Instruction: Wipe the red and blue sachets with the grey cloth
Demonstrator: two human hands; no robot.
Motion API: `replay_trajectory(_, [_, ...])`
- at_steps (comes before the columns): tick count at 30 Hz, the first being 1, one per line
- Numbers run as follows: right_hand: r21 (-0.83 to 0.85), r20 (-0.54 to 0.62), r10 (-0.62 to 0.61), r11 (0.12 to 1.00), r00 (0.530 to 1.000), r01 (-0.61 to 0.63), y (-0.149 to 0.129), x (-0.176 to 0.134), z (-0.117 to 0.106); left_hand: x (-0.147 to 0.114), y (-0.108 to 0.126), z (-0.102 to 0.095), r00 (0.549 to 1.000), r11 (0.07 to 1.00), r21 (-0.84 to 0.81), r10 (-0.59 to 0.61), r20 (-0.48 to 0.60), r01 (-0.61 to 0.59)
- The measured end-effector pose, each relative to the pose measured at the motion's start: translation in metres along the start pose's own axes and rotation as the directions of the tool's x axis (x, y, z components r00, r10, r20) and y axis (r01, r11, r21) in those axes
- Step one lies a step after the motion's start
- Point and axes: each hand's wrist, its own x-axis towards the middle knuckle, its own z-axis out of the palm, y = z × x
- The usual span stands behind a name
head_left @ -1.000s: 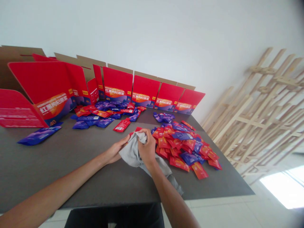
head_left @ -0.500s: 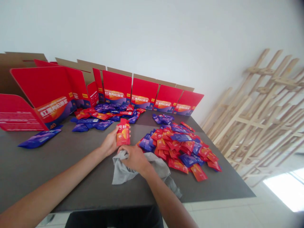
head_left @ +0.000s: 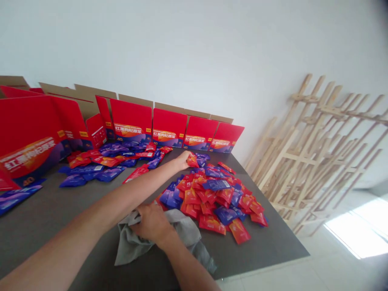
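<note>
My left hand [head_left: 183, 160] is stretched out to the far side of the right-hand pile, fingers closed on a red pouch [head_left: 192, 160]. Below it spreads the pile of red and purple pouches [head_left: 209, 194]. Near the table's front, my right hand [head_left: 153, 222] grips a crumpled grey cloth [head_left: 184, 228], which lies partly on the table. Just beyond my left forearm rests another red pouch [head_left: 137, 172], partly covered by the arm. More purple and red pouches [head_left: 100, 165] lie in a loose group at the left.
Open red cartons [head_left: 169, 127] stand in a row along the wall at the back of the dark table [head_left: 260, 250]. A larger red carton [head_left: 27, 133] is at the left, a purple pouch [head_left: 18, 198] before it. Wooden easels [head_left: 303, 153] lean beyond the table's right edge.
The red pouch from my left hand now lies by the left group. That hand has moved right to the pile and holds another red pouch. My right hand keeps the cloth; the view has shifted right.
</note>
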Motion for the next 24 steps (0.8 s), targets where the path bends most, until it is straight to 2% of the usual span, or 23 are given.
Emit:
replay_trajectory(4, [-0.053, 0.026, 0.046, 0.998, 0.999, -0.045, 0.0, 0.001, 0.002, 0.016, -0.003, 0.026, 0.999, 0.994, 0.096, -0.044, 0.004, 0.044])
replay_trajectory(6, [-0.046, 0.017, 0.051, 0.998, 0.999, -0.05, 0.0, 0.002, 0.003, 0.019, -0.005, 0.029, 0.998, 0.986, 0.153, -0.066, -0.012, 0.067])
replay_trajectory(9, [-0.057, 0.03, 0.045, 0.997, 0.999, -0.043, -0.002, 0.002, 0.002, 0.017, -0.009, 0.021, 0.994, 0.963, 0.247, -0.094, -0.059, 0.106])
replay_trajectory(12, [-0.058, 0.042, 0.022, 0.998, 0.999, -0.019, -0.004, 0.001, -0.001, 0.005, -0.009, -0.001, 0.989, 0.927, 0.356, -0.074, -0.131, 0.116])
replay_trajectory(15, [-0.007, 0.02, 0.01, 1.0, 1.0, -0.01, -0.006, -0.001, -0.005, -0.018, -0.006, -0.038, 0.977, 0.87, 0.489, 0.046, -0.209, 0.064])
replay_trajectory(17, [0.016, 0.009, 0.007, 1.0, 1.0, -0.007, -0.007, -0.002, -0.007, -0.039, -0.002, -0.069, 0.951, 0.819, 0.573, 0.156, -0.268, 0.027])
replay_trajectory(20, [0.024, -0.003, -0.004, 1.0, 1.0, 0.004, -0.007, -0.003, -0.009, -0.076, 0.002, -0.115, 0.885, 0.739, 0.674, 0.297, -0.357, 0.023])
replay_trajectory(21, [0.023, -0.008, -0.007, 1.0, 1.0, 0.007, -0.007, -0.003, -0.009, -0.088, 0.002, -0.128, 0.859, 0.676, 0.734, 0.331, -0.391, 0.074])
replay_trajectory(22, [0.022, -0.012, -0.009, 1.0, 1.0, 0.009, -0.007, -0.003, -0.008, -0.099, 0.002, -0.139, 0.841, 0.558, 0.812, 0.346, -0.415, 0.171])
replay_trajectory(24, [0.017, -0.017, -0.008, 1.0, 1.0, 0.008, -0.005, -0.002, -0.007, -0.118, -0.001, -0.156, 0.845, 0.224, 0.909, 0.343, -0.41, 0.35])
